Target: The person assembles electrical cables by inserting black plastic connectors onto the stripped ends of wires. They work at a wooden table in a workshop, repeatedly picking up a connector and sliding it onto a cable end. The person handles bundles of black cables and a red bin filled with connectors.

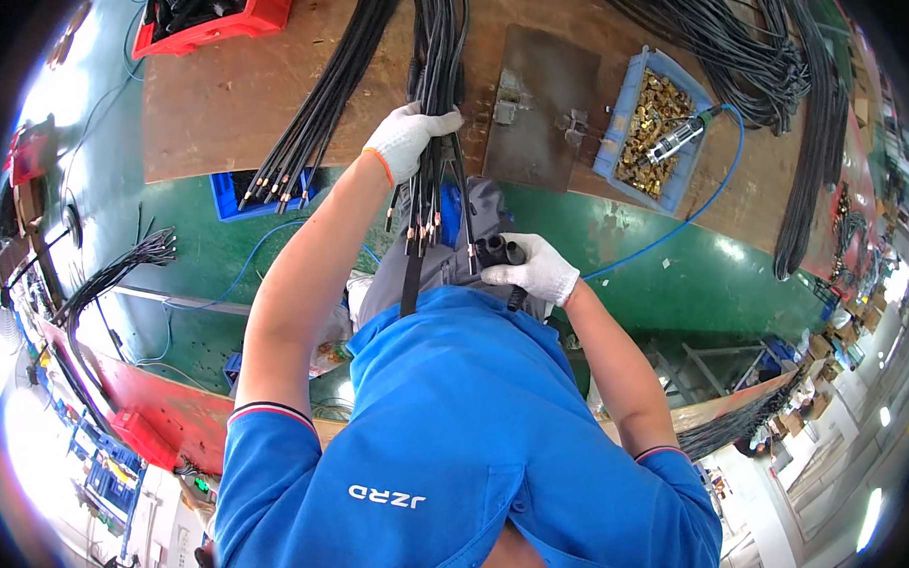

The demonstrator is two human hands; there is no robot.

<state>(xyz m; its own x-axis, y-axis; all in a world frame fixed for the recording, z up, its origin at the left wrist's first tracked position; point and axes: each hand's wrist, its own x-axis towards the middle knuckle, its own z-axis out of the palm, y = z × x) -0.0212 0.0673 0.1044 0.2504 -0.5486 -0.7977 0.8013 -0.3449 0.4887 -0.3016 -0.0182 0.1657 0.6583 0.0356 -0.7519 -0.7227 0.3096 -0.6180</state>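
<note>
Black cables (437,69) are gripped by fingers of the left hand (406,142); tubes (490,252) by those of the right hand (539,271). Copper tips (436,221) show bare; end work appears unfinished.

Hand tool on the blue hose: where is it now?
In the head view, upper right, the hand tool lies across the brass-coloured parts in the light-blue bin.

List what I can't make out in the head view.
All in the head view:
Left hand: fingertips hidden behind held cables.
Held cables and red bin: cut off by top edge.
Black tubes: partly covered by right hand; count unclear.
Gold fittings: too small to count.
</note>
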